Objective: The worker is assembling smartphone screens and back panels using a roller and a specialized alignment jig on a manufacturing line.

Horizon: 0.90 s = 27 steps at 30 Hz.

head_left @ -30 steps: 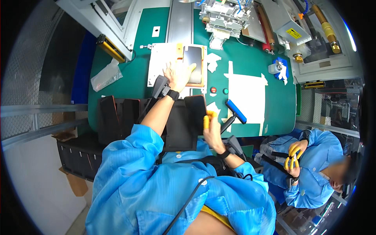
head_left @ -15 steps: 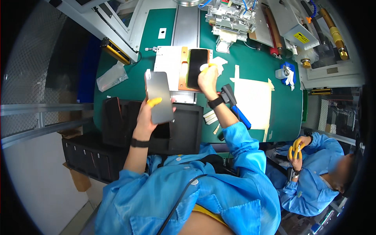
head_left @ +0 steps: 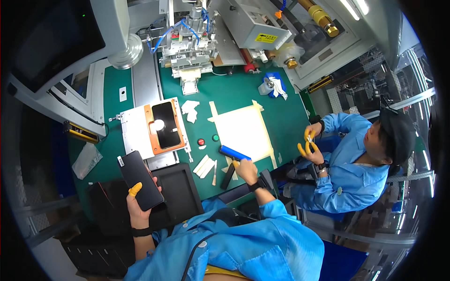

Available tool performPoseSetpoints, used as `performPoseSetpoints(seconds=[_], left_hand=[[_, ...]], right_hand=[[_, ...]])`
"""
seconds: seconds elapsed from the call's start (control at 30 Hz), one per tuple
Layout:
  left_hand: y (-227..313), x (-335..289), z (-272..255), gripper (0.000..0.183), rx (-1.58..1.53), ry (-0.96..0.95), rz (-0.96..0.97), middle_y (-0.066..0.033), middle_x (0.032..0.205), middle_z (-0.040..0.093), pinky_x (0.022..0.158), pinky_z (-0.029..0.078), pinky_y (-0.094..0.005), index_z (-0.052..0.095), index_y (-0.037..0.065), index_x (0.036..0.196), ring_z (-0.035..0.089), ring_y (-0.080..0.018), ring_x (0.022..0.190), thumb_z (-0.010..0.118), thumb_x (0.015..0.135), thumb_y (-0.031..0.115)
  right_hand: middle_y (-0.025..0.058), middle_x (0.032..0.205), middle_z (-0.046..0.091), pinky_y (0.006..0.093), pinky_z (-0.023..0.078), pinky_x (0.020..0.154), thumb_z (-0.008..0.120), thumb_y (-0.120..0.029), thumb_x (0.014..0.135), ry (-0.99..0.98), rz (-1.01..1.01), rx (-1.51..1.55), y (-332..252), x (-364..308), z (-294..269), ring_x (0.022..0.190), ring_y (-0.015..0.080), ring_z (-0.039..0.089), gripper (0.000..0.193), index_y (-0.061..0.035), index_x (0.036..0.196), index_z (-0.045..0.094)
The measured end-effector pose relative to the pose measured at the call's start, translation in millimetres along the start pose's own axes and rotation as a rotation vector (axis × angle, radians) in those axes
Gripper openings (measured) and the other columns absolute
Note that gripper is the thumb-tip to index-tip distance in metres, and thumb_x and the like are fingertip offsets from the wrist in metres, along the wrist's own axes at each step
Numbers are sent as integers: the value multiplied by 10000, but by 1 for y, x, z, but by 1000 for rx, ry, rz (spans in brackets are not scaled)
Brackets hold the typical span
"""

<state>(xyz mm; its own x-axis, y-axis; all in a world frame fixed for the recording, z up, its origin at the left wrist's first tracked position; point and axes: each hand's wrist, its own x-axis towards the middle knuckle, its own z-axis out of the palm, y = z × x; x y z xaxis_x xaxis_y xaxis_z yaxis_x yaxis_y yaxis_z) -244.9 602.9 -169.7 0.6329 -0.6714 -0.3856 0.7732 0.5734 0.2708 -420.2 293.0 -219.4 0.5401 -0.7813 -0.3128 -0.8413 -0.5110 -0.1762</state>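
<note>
My left hand point(head_left: 139, 209) is closed round a dark smartphone point(head_left: 140, 180), screen side not certain, with a small white tab at its upper corner. A yellow finger cot covers the thumb lying across it. My right hand point(head_left: 247, 171) is at the table's near side, its fingers curled against the right end of a blue roller point(head_left: 234, 153) with a black handle point(head_left: 228, 176). A second phone point(head_left: 166, 125), black and glossy, lies in an orange-framed fixture point(head_left: 151, 131) on a white plate. A bright round reflection shows beside it.
Black foam trays point(head_left: 176, 187) stand under my left arm. Near the roller lie white strips point(head_left: 203, 166), a red button point(head_left: 201, 141) and a taped white sheet point(head_left: 243, 133). Crumpled tissue point(head_left: 190, 110) lies beside the fixture. Machinery point(head_left: 190, 61) stands behind; a co-worker point(head_left: 347, 159) sits at right.
My right hand has left the phone in the fixture and come to the blue roller. The view has swung rightward. My left hand still holds its phone.
</note>
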Motion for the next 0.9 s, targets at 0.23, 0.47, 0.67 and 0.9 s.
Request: performPoseSetpoints(seconds=[0.23,0.47,0.67,0.9], left_hand=[[-5,-1,3,408,-18,35,-22,-171,1115,511,784,473,-493,412,-8,1199,516,-325,1029,448,827,157],[-2,-25,-12,392,-28,58,15,-177,1116,518,833,439,-511,438,-3,1183,480,-350,1073,437,835,176],[-2,-44,-10,327,-113,155,31,-171,1040,545,786,473,-484,485,-16,1119,524,-333,1008,479,809,88],[0,-58,-21,309,-148,188,105,-178,1021,547,766,485,-481,490,-14,1104,529,-335,997,479,818,102]], right_hand=[[59,736,545,296,405,481,555,-144,800,-219,472,1190,40,48,79,589,178,514,209,15,937,546],[58,537,485,271,381,329,409,-252,900,-118,-103,1206,-75,68,-33,378,154,484,230,-28,919,458],[97,546,532,287,422,360,485,-277,824,-278,-261,995,-244,111,-49,388,159,510,346,31,667,501],[229,754,599,370,481,608,430,-284,856,-202,-472,441,-185,57,-4,635,299,611,367,40,1019,485]])
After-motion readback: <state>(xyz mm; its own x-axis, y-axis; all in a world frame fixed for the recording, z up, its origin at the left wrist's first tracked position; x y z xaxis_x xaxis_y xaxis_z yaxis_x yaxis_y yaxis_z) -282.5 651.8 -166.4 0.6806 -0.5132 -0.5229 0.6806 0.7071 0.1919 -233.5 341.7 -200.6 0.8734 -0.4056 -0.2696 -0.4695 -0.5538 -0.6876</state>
